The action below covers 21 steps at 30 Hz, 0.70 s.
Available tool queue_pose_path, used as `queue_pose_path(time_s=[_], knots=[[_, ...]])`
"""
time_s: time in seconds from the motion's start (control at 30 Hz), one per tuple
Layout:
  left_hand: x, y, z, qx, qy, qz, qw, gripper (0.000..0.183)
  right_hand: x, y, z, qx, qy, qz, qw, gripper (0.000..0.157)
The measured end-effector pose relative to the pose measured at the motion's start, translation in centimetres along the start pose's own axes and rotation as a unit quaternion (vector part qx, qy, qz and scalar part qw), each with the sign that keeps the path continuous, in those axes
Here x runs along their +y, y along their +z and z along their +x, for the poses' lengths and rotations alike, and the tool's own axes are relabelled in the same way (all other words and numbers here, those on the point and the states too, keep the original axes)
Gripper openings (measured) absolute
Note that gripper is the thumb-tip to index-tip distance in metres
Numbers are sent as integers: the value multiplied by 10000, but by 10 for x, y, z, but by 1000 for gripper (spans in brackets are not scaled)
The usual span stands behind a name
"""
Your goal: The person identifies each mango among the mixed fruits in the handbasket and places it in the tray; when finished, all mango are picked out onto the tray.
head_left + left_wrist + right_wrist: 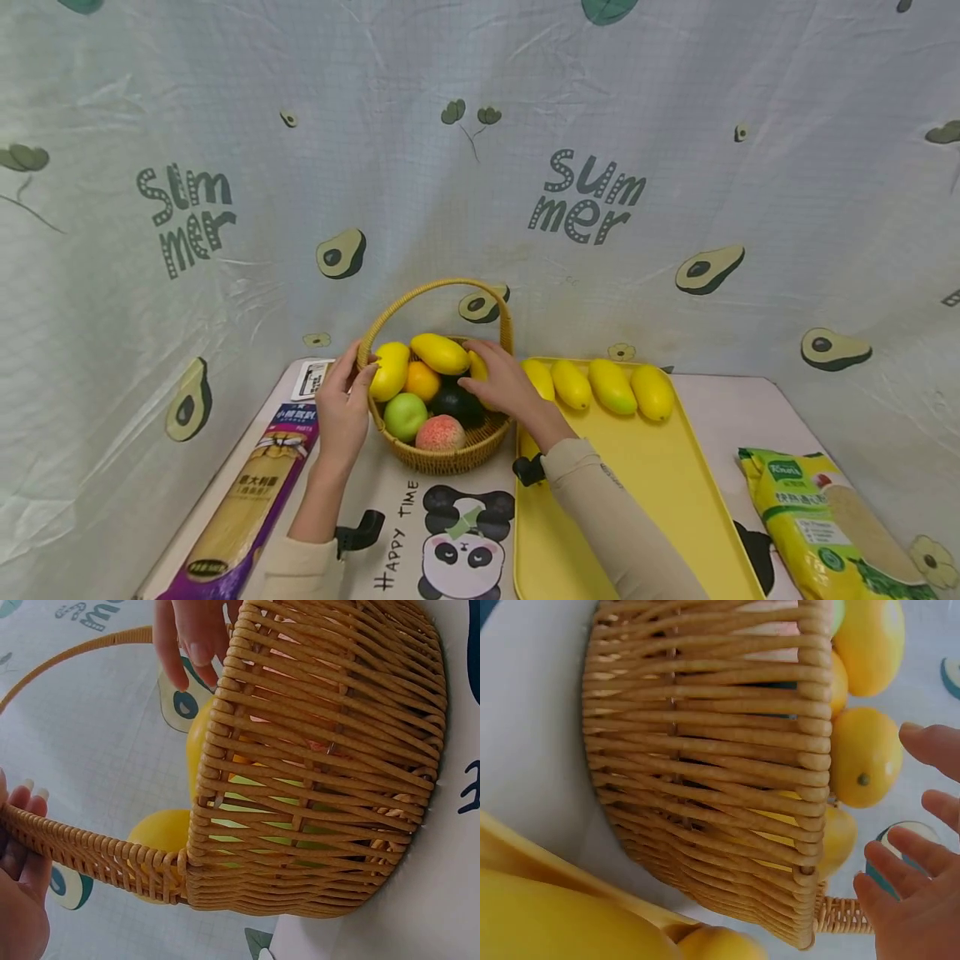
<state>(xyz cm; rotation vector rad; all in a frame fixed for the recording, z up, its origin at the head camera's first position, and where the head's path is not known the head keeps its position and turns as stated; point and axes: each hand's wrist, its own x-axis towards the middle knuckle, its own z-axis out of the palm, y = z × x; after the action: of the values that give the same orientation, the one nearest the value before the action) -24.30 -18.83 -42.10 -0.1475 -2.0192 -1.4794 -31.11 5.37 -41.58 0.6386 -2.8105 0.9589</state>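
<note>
A wicker basket [457, 458] with a tall arched handle [442, 283] holds yellow mangoes [440, 354], an orange [422, 382], a green apple [406, 417], a pinkish peach [441, 433] and a dark avocado [456, 403]. My left hand [347, 408] holds the handle's left side, thumb and fingers on either side of it. Over the basket's right rim, my right hand [498, 379] is beside a mango partly hidden by it. In the right wrist view, the right hand's [922, 885] fingers are spread and apart from the mangoes [866, 757].
Right of the basket, a yellow tray [645, 492] carries several mangoes [611, 387] along its far end. A pasta pack [243, 500] lies at left, a yellow-green Knorr bag [825, 525] at right. A patterned curtain [480, 167] stands behind the table.
</note>
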Motion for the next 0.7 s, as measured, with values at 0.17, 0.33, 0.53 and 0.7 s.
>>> queue_pose_path(time_s=[0.17, 0.33, 0.53, 0.7], knots=[[1, 1, 1, -5, -21, -64, 10000, 44, 2, 2, 12, -177, -23, -203, 9996, 63], [1, 0, 0, 5, -5, -82, 10000, 44, 1, 4, 21, -361, -122, -475, 9981, 64], [3, 0, 3, 38, -134, -92, 9999, 43, -11, 6, 31, -731, -309, -375, 9961, 64], [11, -2, 1, 1, -275, -81, 9996, 43, -17, 13, 39, -867, -205, -442, 9950, 65]])
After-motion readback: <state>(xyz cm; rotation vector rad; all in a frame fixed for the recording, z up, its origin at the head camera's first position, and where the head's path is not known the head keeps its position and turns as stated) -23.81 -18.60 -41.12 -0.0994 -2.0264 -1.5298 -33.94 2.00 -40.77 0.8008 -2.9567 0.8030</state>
